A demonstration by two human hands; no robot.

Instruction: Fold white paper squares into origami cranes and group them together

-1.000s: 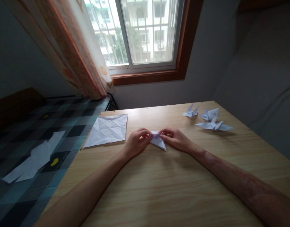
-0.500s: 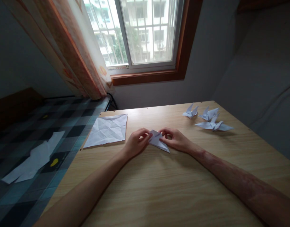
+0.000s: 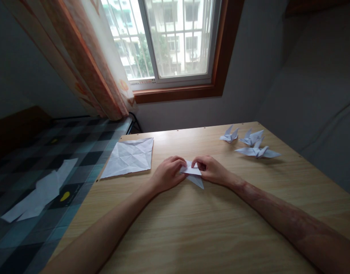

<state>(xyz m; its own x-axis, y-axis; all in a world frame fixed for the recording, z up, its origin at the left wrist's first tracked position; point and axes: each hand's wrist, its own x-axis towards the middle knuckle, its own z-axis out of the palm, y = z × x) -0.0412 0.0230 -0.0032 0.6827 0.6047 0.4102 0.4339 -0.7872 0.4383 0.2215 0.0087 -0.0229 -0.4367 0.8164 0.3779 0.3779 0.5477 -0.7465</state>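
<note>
A small piece of folded white paper (image 3: 194, 178) is between my two hands, just above or on the wooden table (image 3: 186, 228). A flap lies across its upper part, and a pointed end sticks out toward me. My left hand (image 3: 169, 173) pinches its left side, the fingers bent over the edge. On the other side my right hand (image 3: 210, 169) grips the right edge with curled thumb and forefinger. Part of the paper is hidden under the fingers.
Three paper cranes, among them a wide-winged one (image 3: 258, 152), stand at the table's far right. A creased paper sheet (image 3: 129, 156) lies at the left. Paper strips (image 3: 46, 192) rest on a checked bed (image 3: 86, 133) beside the table. A window (image 3: 180, 42) is behind.
The paper's upper part has been folded down toward me into a flap, with the pointed end now showing below it. Both hands have shifted slightly around the paper.
</note>
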